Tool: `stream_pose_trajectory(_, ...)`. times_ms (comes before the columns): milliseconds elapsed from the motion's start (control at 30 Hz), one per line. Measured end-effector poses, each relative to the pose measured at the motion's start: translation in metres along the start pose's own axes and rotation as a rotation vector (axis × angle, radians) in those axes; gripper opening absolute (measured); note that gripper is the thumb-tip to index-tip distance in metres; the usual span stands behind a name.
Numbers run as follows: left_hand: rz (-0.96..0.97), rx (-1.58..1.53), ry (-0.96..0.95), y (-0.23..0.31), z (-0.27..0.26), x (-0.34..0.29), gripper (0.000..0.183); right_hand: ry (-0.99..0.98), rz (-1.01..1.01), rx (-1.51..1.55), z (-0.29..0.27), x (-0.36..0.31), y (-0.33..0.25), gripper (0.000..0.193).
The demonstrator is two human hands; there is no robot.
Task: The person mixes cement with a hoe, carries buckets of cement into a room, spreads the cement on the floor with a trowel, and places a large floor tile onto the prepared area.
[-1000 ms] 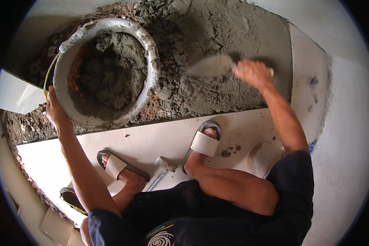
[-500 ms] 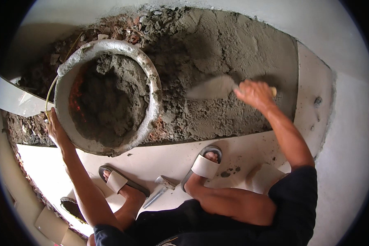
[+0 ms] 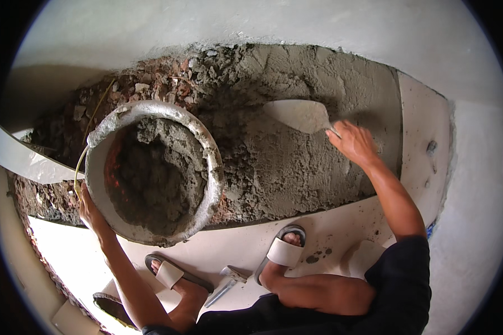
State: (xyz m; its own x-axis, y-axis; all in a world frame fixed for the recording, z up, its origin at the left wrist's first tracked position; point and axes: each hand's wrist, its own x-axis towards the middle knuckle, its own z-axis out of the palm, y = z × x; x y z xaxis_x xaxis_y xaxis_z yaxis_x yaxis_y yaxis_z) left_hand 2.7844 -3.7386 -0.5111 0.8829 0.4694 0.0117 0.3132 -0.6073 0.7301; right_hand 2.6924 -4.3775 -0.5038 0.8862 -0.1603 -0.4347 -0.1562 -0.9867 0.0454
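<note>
Pale wall [image 3: 235, 25] stands behind a bed of grey mortar [image 3: 330, 167], with white floor [image 3: 341, 223] on the near side. The right hand [image 3: 355, 142] has its grip closed around a trowel [image 3: 299, 114], whose blade is over the mortar, to the right of a bucket [image 3: 98, 176] containing more mortar. The left hand [image 3: 92, 215] touches the bucket's left side; I cannot tell whether its grip pinches the yellowish handle [image 3: 79, 163].

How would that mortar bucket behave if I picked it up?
The bucket is probably heavy, given the mortar inside. Its mortar-crusted rim would likely feel rough rather than slippery. The thin, curved handle looks likely to flex.
</note>
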Motion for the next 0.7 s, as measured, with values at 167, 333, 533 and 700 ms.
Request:
stream_pose_trajectory(167,0.097,0.141,-0.14,-0.003,-0.004,0.006,0.043,0.199,0.275,0.051,-0.004,0.054,0.014,0.037)
stream_pose_trajectory(333,-0.193,-0.062,-0.048,0.006,0.001,0.001,0.043,0.03,0.259,0.227,-0.035,0.036,-0.01,0.04)
stream_pose_trajectory(533,0.006,0.011,-0.121,0.005,-0.003,-0.002,0.043,0.056,0.148,0.156,-0.022,0.055,-0.032,0.043)
stream_pose_trajectory(700,-0.029,-0.043,-0.103,0.0,-0.003,0.003,0.044,0.063,0.403,0.097,-0.032,0.048,0.033,0.042)
